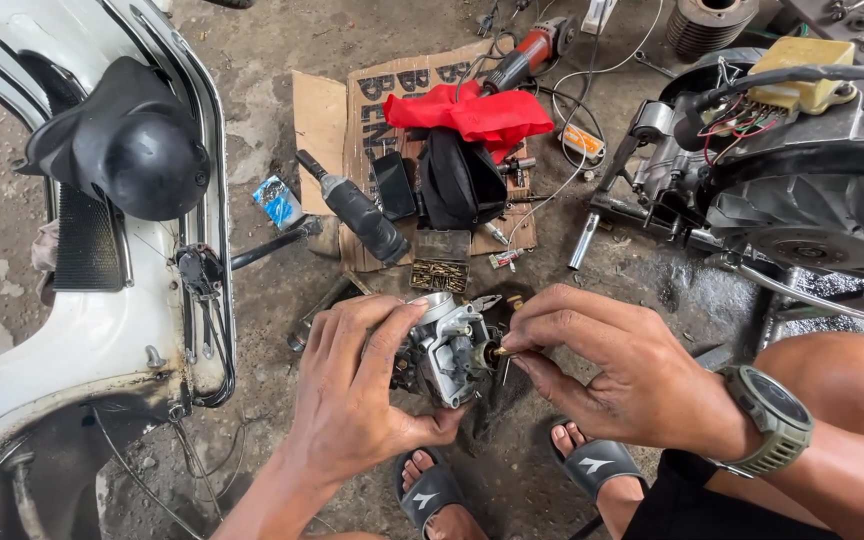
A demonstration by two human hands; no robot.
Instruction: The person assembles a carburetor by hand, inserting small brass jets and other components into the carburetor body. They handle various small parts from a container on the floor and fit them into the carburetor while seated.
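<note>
My left hand [352, 390] grips a grey metal carburettor [449, 348] from its left side, holding it above the ground between my feet. My right hand [612, 365], with a grey-green watch [774, 412] on the wrist, pinches a small brass part [500, 351] against the carburettor's right side. The fingertips hide how the brass part sits in the body.
A white scooter body [102, 300] fills the left. An engine block with wiring [802, 180] lies at the right. On a cardboard sheet [322, 120] ahead lie a red cloth [472, 112], a black bag, a phone, a cordless driver [357, 210], a box of brass bits [439, 274] and an angle grinder [527, 55].
</note>
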